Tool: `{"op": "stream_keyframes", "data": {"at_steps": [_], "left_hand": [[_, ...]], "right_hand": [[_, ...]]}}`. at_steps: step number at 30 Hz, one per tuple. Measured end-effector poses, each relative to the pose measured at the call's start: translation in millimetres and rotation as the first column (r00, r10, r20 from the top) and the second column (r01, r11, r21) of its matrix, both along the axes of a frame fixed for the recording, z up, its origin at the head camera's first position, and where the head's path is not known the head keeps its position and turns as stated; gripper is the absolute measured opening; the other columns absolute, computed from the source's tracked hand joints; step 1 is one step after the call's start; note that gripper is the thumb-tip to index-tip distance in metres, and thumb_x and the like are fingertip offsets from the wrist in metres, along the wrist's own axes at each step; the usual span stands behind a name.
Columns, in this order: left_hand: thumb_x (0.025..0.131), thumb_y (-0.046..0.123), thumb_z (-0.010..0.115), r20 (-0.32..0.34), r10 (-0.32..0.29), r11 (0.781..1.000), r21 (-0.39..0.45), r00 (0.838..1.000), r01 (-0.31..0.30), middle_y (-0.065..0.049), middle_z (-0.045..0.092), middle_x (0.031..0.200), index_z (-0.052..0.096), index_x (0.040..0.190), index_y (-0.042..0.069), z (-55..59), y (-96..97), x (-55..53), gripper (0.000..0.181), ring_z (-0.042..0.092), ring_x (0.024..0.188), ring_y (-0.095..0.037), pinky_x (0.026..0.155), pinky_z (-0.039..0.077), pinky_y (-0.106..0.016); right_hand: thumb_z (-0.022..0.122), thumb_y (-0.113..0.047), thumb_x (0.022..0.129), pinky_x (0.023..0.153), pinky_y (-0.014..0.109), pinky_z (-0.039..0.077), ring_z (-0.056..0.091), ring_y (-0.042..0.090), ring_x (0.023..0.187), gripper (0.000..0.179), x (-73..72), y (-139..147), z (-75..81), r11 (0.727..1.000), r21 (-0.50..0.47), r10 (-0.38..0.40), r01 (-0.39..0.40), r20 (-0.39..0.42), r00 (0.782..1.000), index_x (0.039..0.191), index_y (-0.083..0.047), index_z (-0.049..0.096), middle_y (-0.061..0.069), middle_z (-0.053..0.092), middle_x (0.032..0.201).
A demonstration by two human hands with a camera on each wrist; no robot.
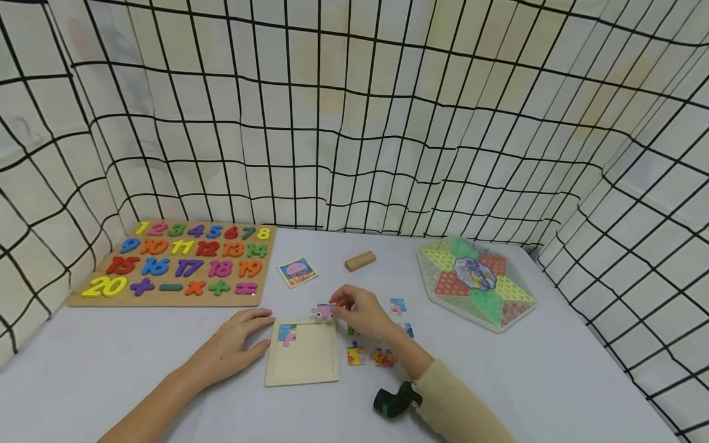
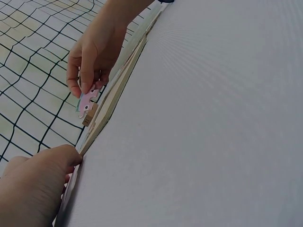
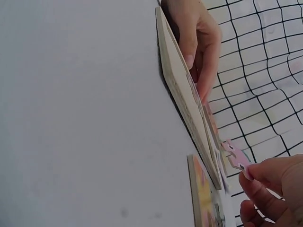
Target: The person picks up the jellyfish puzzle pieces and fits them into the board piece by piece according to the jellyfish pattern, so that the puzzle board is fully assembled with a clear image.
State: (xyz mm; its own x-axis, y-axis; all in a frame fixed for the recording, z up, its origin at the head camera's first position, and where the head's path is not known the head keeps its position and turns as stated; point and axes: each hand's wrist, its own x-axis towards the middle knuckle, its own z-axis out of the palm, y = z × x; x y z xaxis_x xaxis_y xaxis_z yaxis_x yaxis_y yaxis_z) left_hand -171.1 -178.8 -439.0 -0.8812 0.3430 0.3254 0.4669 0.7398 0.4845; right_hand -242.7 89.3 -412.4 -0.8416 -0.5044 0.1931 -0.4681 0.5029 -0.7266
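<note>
Above the top right corner of a wooden puzzle tray [image 1: 307, 363], my right hand [image 1: 362, 314] pinches a pink jigsaw piece [image 1: 322, 313] printed with two eyes. The right wrist view shows that piece [image 3: 236, 155] between thumb and index finger, raised off the tray. My left hand [image 1: 235, 344] lies at the tray's left edge, its fingers fairly straight and touching the edge or close to it. One blue-and-pink piece [image 1: 287, 333] sits in the tray's top left corner. More jigsaw pieces [image 1: 356, 355] lie right of the tray, some partly hidden under my right hand and forearm.
A number board [image 1: 172, 264] stands at the back left. Behind the tray lie a small picture card [image 1: 297, 272] and a wooden block [image 1: 360, 261]. A hexagonal game board [image 1: 476, 283] is at the right. A dark object [image 1: 394, 401] is by my right sleeve. Black netting surrounds the table.
</note>
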Motion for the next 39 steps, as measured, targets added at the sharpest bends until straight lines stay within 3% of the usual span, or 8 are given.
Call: {"op": "stream_keyframes", "data": {"at_steps": [8, 15, 32, 39], "left_hand": [[0.081, 0.015, 0.068, -0.007, 0.000, 1.000, -0.005, 1.000, 0.000, -0.012, 0.052, 0.125, 0.060, 0.117, 0.002, 1.2, 0.3, -0.5, 0.040, 0.044, 0.119, -0.035, 0.095, 0.038, -0.053], [0.081, 0.015, 0.068, -0.009, -0.004, 1.000, -0.006, 1.000, 0.004, -0.013, 0.052, 0.125, 0.060, 0.117, 0.002, 1.1, -0.1, -0.8, 0.040, 0.044, 0.119, -0.035, 0.095, 0.039, -0.053], [0.081, 0.016, 0.068, 0.007, 0.006, 1.000, -0.010, 1.000, -0.006, -0.012, 0.052, 0.126, 0.060, 0.118, 0.002, 0.7, 0.5, -0.9, 0.040, 0.043, 0.120, -0.035, 0.096, 0.038, -0.053], [0.081, 0.016, 0.068, 0.007, 0.009, 1.000, -0.017, 1.000, -0.009, -0.012, 0.052, 0.126, 0.060, 0.118, 0.002, 1.6, 1.0, -0.6, 0.040, 0.044, 0.119, -0.034, 0.095, 0.038, -0.053]], "right_hand": [[0.061, -0.010, 0.087, 0.052, 0.017, 0.039, 0.047, 0.008, 0.066, 0.009, 8.6, -12.5, 1.3, 0.999, -0.012, 0.030, -0.030, 0.000, 1.000, 0.096, -0.008, 0.062, -0.004, 0.058, 0.080], [0.060, -0.010, 0.087, 0.051, 0.016, 0.039, 0.045, 0.006, 0.062, 0.008, 12.4, -20.5, -7.6, 0.998, -0.003, 0.058, -0.058, 0.006, 0.998, 0.094, -0.009, 0.062, -0.006, 0.056, 0.076], [0.062, -0.012, 0.086, 0.056, 0.016, 0.040, 0.045, 0.007, 0.067, 0.005, 17.6, -29.7, -11.5, 0.999, 0.036, 0.010, -0.009, -0.021, 1.000, 0.090, -0.011, 0.064, -0.008, 0.054, 0.073], [0.063, -0.012, 0.085, 0.056, 0.016, 0.038, 0.044, 0.007, 0.067, 0.004, 19.4, -33.8, -11.3, 0.997, 0.073, 0.006, -0.001, -0.071, 0.997, 0.088, -0.010, 0.066, -0.009, 0.053, 0.070]]}}
